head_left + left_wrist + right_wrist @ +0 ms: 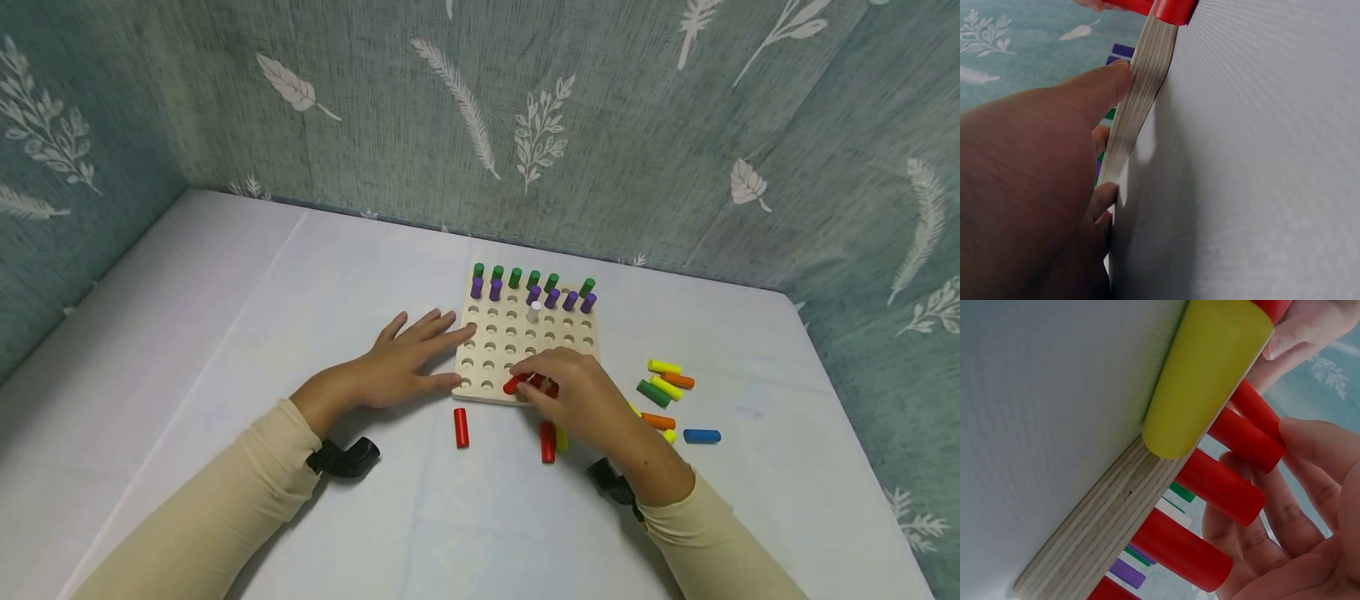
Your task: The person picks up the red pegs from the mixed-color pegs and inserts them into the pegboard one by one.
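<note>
A wooden pegboard (480, 365) with rows of round holes lies on the table. My left hand (401, 362) rests at its left edge with spread fingers, forefinger over the holes and thumb at the near corner. At the near edge my right hand (573, 387) pinches a red peg (512, 384), which leans in the head view. In the right wrist view the thumb touches that peg's end, and several red pegs (1222, 487) stand in a row beside it. Green pegs (515, 278) and purple pegs (496, 290) fill much of the far rows, with one white peg (534, 312) before them.
Loose on the white table (375, 517), a red peg (461, 427) lies left of another red peg (548, 442) and a yellow peg (562, 438). To the right are scattered yellow, orange, green and blue pegs (702, 436). A patterned cloth (450, 125) hangs behind.
</note>
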{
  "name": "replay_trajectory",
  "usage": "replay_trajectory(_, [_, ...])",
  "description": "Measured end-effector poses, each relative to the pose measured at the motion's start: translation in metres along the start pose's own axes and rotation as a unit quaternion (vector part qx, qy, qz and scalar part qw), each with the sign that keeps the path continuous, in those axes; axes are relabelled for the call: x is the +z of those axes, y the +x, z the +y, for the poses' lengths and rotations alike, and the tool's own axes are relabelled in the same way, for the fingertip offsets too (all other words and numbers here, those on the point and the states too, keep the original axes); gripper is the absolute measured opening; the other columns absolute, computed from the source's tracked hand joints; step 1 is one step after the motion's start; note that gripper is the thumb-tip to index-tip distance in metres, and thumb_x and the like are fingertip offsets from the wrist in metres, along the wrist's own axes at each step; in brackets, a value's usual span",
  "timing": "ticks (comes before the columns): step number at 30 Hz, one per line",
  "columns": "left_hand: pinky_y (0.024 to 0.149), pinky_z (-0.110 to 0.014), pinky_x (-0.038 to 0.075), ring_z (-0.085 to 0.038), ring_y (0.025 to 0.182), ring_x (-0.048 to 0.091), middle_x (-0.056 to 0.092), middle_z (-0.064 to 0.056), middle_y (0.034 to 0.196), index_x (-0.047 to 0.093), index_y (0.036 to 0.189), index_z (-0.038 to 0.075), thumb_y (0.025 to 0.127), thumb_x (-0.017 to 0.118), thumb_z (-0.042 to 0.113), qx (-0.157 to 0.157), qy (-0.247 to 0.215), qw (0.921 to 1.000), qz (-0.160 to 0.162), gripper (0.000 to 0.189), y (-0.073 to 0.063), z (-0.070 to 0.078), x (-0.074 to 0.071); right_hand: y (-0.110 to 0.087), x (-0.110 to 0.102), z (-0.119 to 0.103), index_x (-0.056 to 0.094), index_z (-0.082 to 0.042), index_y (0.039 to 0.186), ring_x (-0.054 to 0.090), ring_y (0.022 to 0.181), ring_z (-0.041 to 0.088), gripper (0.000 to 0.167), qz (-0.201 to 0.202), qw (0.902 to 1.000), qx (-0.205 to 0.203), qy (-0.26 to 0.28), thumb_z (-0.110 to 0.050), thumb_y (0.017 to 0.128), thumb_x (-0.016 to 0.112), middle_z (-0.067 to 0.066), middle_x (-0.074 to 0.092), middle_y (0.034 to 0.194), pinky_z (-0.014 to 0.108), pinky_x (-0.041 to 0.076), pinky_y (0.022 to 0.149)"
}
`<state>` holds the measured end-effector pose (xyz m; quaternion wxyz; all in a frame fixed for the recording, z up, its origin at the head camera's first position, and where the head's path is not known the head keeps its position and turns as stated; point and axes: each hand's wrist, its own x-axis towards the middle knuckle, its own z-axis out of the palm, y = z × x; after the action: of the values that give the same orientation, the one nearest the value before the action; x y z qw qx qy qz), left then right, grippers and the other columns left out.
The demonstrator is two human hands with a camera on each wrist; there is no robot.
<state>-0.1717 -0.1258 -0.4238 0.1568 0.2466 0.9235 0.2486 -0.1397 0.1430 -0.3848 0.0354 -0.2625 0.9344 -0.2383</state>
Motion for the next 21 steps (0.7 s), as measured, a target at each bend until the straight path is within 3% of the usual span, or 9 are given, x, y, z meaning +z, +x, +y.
replay_trajectory(21, [0.124,-0.058,-0.007,-0.025,0.158,0.004,0.016,-0.003,0.169,0.026,0.159,0.035,0.097,0.057,0.053,0.003,-0.003,1.0,0.002,0.071,-0.0011,0.0003,0.0006,-0.0019,0.0033,0.0004,0.076,-0.017,0.115,0.067,0.103,0.019,0.027,0.003,0.9996,-0.02,-0.018,-0.019,0.088,0.078,0.001,0.075,0.108,0.036,0.059,0.088])
